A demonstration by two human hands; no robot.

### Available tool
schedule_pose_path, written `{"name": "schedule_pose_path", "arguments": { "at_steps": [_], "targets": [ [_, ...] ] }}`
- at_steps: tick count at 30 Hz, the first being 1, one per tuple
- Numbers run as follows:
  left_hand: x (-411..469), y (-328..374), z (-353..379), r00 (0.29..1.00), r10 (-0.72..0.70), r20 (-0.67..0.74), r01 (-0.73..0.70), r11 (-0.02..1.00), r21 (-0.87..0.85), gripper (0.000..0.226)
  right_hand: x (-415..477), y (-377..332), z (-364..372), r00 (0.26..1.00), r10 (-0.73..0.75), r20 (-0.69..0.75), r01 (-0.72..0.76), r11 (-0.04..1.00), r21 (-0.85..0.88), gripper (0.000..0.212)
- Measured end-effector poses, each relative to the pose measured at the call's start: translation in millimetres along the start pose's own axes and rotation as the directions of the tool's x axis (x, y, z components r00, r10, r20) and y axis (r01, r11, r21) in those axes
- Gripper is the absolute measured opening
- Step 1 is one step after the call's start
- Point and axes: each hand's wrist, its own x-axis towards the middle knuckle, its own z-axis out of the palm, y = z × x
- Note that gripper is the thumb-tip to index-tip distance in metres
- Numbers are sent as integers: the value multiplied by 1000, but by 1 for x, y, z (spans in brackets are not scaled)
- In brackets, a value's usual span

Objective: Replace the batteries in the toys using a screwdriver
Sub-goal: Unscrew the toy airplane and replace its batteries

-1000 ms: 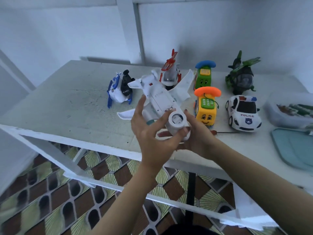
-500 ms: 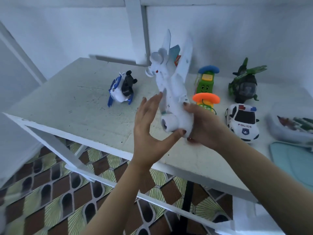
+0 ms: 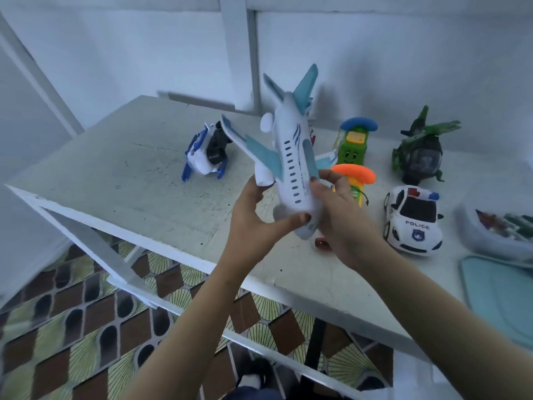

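A white toy airplane with light-blue wings and tail is held in the air above the white table, nose toward me, window side up. My left hand grips its nose end from the left, thumb on the underside. My right hand grips the fuselage from the right, fingers curled over the side. A red screwdriver handle peeks out on the table under my right hand; its shaft is hidden.
On the table stand a blue-white robot toy, a green phone toy, an orange-yellow phone toy, a green helicopter and a police car. A clear tub and teal lid lie right.
The airplane has been turned over from belly-up to window side up and lifted. Both hands have shifted their hold on the nose end as it rotated.
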Motion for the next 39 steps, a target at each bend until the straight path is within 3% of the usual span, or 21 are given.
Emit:
{"name": "schedule_pose_path", "arguments": {
  "at_steps": [4, 7, 11, 15, 22, 27, 33, 39],
  "targets": [
    [14, -19, -15, 982, -157, 107, 172, 973, -151, 115, 7, 7, 3, 995, -66, -69, 50, 977, -207, 38],
    [24, -26, -29, 942, -220, 252, 277, 937, -215, 94, 15, 20, 9, 993, -56, -104, 15, 933, -361, 44],
    [41, -38, -45, 893, -307, 329, 398, 879, -262, 63, 24, 37, 23, 979, -76, -189, -22, 883, -469, 57],
    [60, -47, -63, 836, -371, 405, 472, 863, -183, 49, 37, 48, 31, 953, -89, -289, -68, 869, -491, 52],
    [85, -64, -86, 732, -470, 493, 527, 849, 27, 57, 45, 54, 48, 913, -84, -398, -175, 801, -572, 56],
    [94, -71, -95, 727, -481, 489, 508, 857, 87, 70, 51, 64, 58, 894, 14, -448, -256, 836, -485, 48],
    [101, -68, -93, 778, -446, 442, 460, 884, 84, 36, 54, 56, 70, 869, 53, -491, -270, 884, -382, 37],
    [102, -65, -92, 781, -389, 488, 429, 903, 34, 37, 56, 50, 76, 852, 113, -512, -311, 895, -321, 41]
  ]
}}
